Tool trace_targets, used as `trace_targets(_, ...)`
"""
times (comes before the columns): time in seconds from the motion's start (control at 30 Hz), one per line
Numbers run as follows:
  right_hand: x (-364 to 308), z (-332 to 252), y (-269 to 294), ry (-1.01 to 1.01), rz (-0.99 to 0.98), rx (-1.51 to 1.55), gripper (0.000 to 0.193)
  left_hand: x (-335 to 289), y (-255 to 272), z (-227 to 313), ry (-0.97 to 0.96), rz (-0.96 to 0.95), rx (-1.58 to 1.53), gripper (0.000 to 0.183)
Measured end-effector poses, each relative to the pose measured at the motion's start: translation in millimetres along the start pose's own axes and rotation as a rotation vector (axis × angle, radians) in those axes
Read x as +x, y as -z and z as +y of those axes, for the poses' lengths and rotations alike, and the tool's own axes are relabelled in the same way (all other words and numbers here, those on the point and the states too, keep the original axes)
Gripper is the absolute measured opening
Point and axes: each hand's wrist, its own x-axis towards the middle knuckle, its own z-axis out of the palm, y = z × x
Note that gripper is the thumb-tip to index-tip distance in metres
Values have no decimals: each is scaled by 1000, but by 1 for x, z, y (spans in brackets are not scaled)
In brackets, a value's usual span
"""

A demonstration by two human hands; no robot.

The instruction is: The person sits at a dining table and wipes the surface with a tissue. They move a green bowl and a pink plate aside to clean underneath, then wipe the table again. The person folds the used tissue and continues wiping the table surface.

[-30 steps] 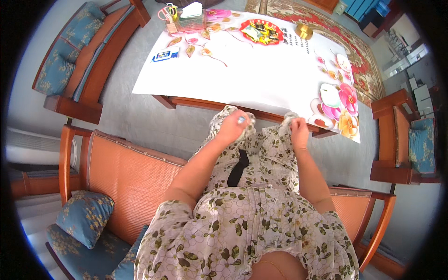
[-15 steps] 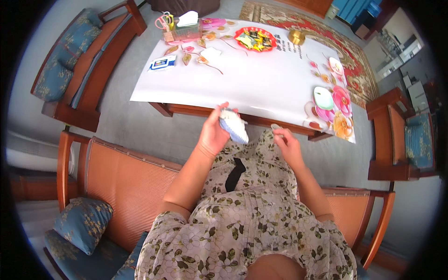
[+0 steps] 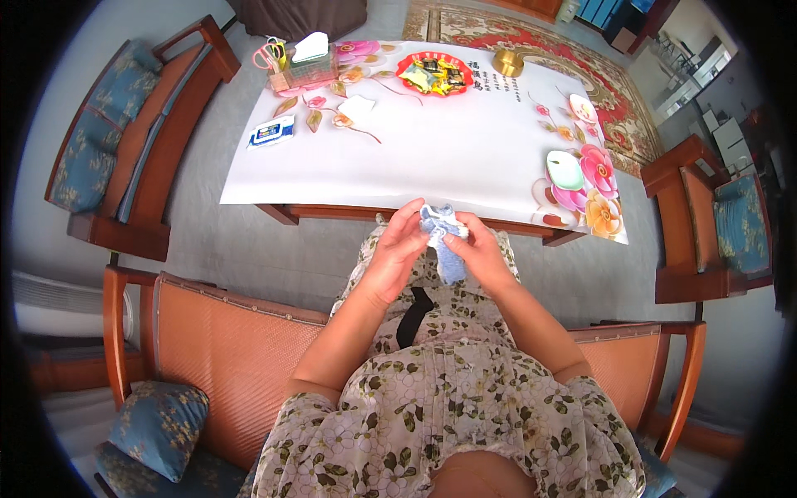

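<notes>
- While the head view looked down, the left hand (image 3: 397,259) and right hand (image 3: 486,256) met over the lap, just short of the desk (image 3: 324,178).
- Head view, task item: a soft blue-and-white knit piece (image 3: 450,264) hung between them, its lower end drooping toward the dress (image 3: 440,390).
- Left grip: thumb and fingers clamped on the piece's upper left edge. Right grip: pinched on its right side, thumb laid across the front. Two-sided hold presumably kept the limp fabric spread and steady.
- A black fabric strip (image 3: 413,319) lay on the lap, probably to remain within easy reach.
- On the desk, a folded white sheet (image 3: 357,106) lay near a blue-and-white packet (image 3: 271,132).
- Scissors (image 3: 267,56) stood in a see-through box (image 3: 292,81), likely for upright storage.
- A red tray (image 3: 403,75) held small wrapped items, apparently gathered to prevent scatter.
</notes>
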Motion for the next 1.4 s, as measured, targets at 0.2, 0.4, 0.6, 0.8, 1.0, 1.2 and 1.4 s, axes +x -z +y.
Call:
trace_targets(0.2,-5,-29,-1,-112,-361,177,36,2,25,-12,152,12,-355,56)
trace_targets(0.4,4,-34,-19,476,-23,-835,40,-9,-3,-9,313,-178,-567,54)
trace_targets(0.6,-1,-29,-32,461,-8,-852,42,-3,13,-16,129,-49,-422,40)
trace_targets(0.8,-4,-2,-8,333,-133,-669,36,4,64,-15,35,157,-504,43)
trace_targets(1.0,2,41,38,236,-99,-896,26,-1,133,-7,-36,398,-482,32)
trace_targets(1.2,14,81,79,193,94,-994,19,-4,161,17,-8,682,-442,39)
trace_targets(1.4,34,100,80,212,266,-997,9,3,197,14,0,715,-409,35)
